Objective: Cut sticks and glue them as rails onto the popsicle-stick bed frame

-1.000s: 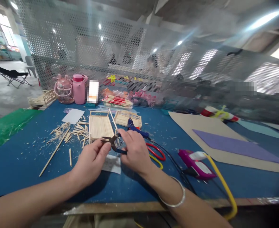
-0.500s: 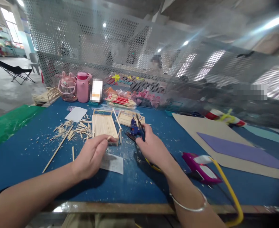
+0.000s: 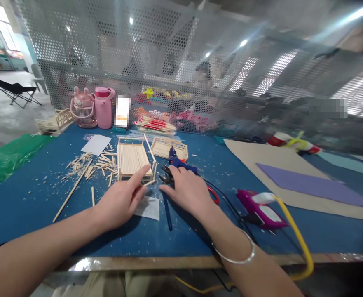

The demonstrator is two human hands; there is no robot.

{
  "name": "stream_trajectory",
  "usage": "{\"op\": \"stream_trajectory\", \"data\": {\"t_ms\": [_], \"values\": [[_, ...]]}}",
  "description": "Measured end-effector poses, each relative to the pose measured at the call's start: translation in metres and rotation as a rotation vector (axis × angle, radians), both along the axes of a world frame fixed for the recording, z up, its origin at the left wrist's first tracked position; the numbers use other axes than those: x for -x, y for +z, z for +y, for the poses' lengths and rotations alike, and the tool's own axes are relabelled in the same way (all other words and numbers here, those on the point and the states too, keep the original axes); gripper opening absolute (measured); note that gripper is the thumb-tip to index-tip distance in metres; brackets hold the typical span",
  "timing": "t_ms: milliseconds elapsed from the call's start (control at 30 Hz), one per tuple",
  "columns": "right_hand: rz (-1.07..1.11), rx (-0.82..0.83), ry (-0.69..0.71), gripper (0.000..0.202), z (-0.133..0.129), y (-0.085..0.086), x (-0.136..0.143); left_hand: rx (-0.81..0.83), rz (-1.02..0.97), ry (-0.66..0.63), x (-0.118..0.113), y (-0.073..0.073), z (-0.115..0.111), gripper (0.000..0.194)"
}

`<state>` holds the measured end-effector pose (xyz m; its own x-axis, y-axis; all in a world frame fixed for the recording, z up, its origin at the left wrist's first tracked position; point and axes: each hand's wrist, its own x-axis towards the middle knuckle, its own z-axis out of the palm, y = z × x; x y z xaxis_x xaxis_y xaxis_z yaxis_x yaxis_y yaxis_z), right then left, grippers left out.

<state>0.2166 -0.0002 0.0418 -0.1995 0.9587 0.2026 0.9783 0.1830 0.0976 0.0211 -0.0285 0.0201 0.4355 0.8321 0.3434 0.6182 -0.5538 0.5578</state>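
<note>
Pale wooden-stick model [image 3: 133, 159], an oblong frame with a slatted floor, lies on the blue-topped desk [image 3: 193, 245], directly beyond the left hand [image 3: 115, 204], whose extended index finger reaches over its near right corner; whether it touches cannot be told. The thumb is parted from that finger, and a short pale stick [image 3: 149, 182] lies by their tips. To the right of the model, the right hand [image 3: 189, 192] is spread palm down, thumb and fingers apart over dark-jawed pliers with blue handles [image 3: 168, 214]; whether they touch is hidden. A silver bangle [image 3: 240, 260] circles the right wrist. Beneath the left hand sits a white paper slip [image 3: 148, 208], its faint marks too blurred to read. Just past the right hand lies a blue tool with a black cord [image 3: 184, 165], a red loop handle [image 3: 214, 195] showing on its near side. A smaller pale stick frame [image 3: 165, 147] lies behind the tool. Left of the model are a scatter of cut sticks [image 3: 105, 163], a long thin stick [image 3: 73, 193] and a blank-looking white sheet [image 3: 96, 144]. Farther back stand a pink lidded bottle [image 3: 104, 110] and a bright upright panel [image 3: 122, 111], its face pixelated. Well to the right, a magenta device with a yellow cord [image 3: 263, 213] sits near a purple sheet [image 3: 311, 185] laid over a beige one.
</note>
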Motion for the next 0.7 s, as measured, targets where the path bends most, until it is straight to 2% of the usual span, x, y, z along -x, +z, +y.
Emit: {"op": "stream_trajectory", "data": {"t_ms": [67, 133, 200, 267, 400, 500, 567, 600, 633, 700], "values": [[0.133, -0.156, 0.141, 0.037, 0.001, 0.005, -0.002, -0.046, 0.046, -0.021, 0.0, -0.003, 0.001, 0.053], [0.266, -0.295, 0.403, 0.029, -0.001, 0.01, -0.002, -0.118, 0.087, -0.031, 0.001, -0.006, 0.001, 0.054], [0.302, -0.356, 0.675, 0.025, -0.005, 0.012, 0.0, -0.193, 0.118, -0.028, 0.001, -0.008, 0.001, 0.054], [0.266, -0.35, 0.823, 0.02, -0.008, 0.012, 0.003, -0.245, 0.139, -0.015, 0.002, -0.01, 0.001, 0.052], [0.275, -0.318, 0.866, 0.02, -0.008, 0.009, 0.006, -0.305, 0.111, -0.031, 0.005, -0.006, 0.002, 0.051], [0.376, -0.352, 0.805, 0.02, -0.002, 0.005, 0.004, -0.412, -0.006, 0.011, 0.018, 0.006, 0.005, 0.042], [0.445, -0.419, 0.725, 0.019, 0.004, 0.001, 0.002, -0.49, -0.164, 0.209, 0.031, 0.015, 0.01, 0.028], [0.473, -0.456, 0.689, 0.017, 0.008, -0.001, 0.002, -0.482, -0.269, 0.334, 0.039, 0.018, 0.014, 0.027], [0.497, -0.488, 0.66, 0.016, 0.011, -0.003, 0.003, -0.442, -0.351, 0.428, 0.046, 0.02, 0.018, 0.028], [0.526, -0.529, 0.626, 0.016, 0.017, -0.008, 0.005, -0.316, -0.385, 0.505, 0.057, 0.02, 0.027, 0.029]]}}
